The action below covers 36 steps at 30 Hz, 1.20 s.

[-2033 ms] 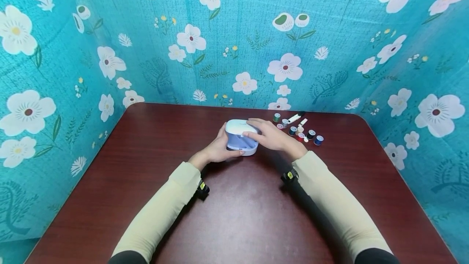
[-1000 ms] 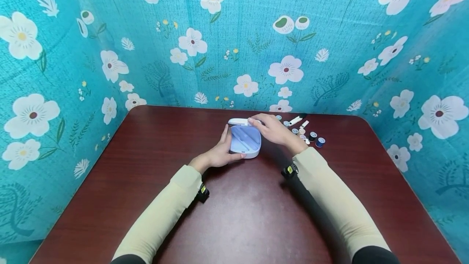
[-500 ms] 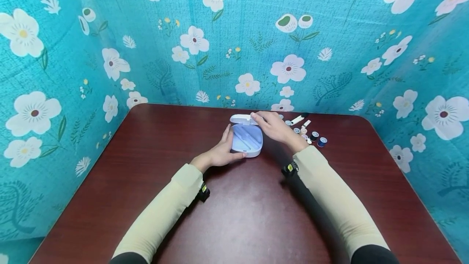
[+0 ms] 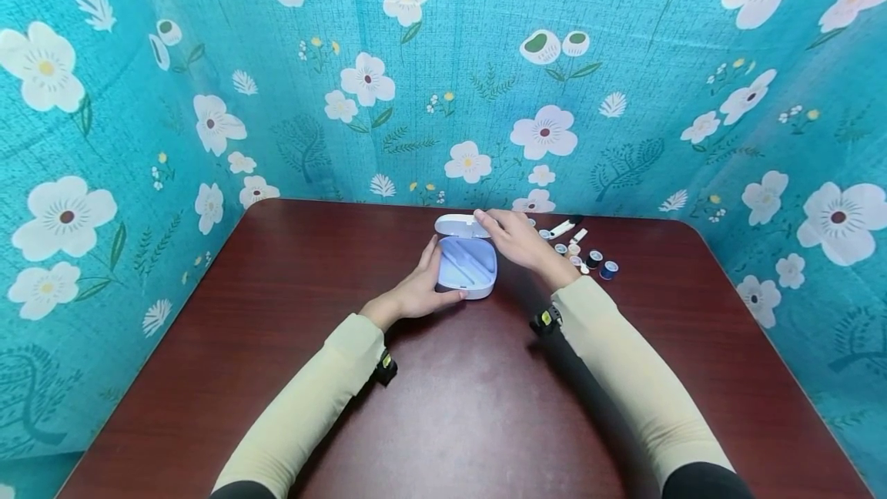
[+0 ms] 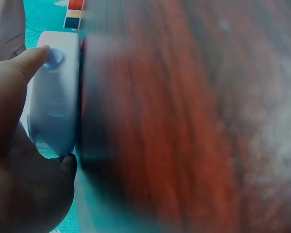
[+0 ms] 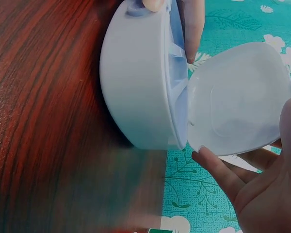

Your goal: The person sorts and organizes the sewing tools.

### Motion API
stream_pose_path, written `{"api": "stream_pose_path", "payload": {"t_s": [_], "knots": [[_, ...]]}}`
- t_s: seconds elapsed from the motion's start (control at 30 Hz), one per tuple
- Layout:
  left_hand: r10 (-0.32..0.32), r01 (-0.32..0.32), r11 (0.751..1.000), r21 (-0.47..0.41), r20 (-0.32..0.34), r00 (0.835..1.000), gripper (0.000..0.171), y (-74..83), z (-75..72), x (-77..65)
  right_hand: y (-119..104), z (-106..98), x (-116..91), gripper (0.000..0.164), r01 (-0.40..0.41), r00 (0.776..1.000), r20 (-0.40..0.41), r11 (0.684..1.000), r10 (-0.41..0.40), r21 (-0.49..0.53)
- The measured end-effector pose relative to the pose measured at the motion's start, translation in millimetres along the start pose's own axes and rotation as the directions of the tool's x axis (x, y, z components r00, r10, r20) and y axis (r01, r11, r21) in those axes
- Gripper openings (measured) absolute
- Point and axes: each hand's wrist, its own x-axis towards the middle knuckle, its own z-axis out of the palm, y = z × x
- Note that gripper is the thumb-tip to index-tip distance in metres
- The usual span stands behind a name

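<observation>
The lid (image 4: 457, 226) of the pale box (image 4: 480, 293), between the hands, has just been lifted open, so the compartments (image 4: 467, 262) are exposed; the lid is held by the right hand (image 4: 517, 239), the box gripped by the left hand (image 4: 418, 289).

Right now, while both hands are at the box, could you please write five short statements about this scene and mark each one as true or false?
1. The lid of the box is open. True.
2. All the thread spools are inside the box. False: they are on the table, to the right of the box.
3. The right hand holds the lid, and the left hand grips the lower part of the box. True.
4. The inside of the box is one undivided space. False: dividers show in it.
5. The table is white. False: it is dark reddish brown.
</observation>
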Motion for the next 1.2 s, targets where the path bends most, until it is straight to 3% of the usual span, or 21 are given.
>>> {"api": "stream_pose_path", "payload": {"t_s": [0.4, 0.93, 1.2], "knots": [[0.000, -0.001, 1.000, 0.015, 0.037, 0.999, 0.107, 4.3, -3.7, -0.6, -3.7, -3.4, 4.4, 0.065, -0.116, 0.993, -0.018, 0.993, 0.116, 0.018], [-0.013, 0.012, 0.999, 0.029, 0.023, 1.000, 0.108, 1.8, -3.7, 1.6, 7.0, -5.1, 1.5, 0.050, -0.030, 0.998, -0.050, 1.000, 0.030, 0.000], [-0.024, 0.024, 1.000, 0.009, 0.023, 0.999, 0.108, 4.3, -3.1, -0.6, 8.1, -6.4, 2.5, 0.050, -0.072, 0.995, -0.067, 0.997, 0.072, 0.003]]}}
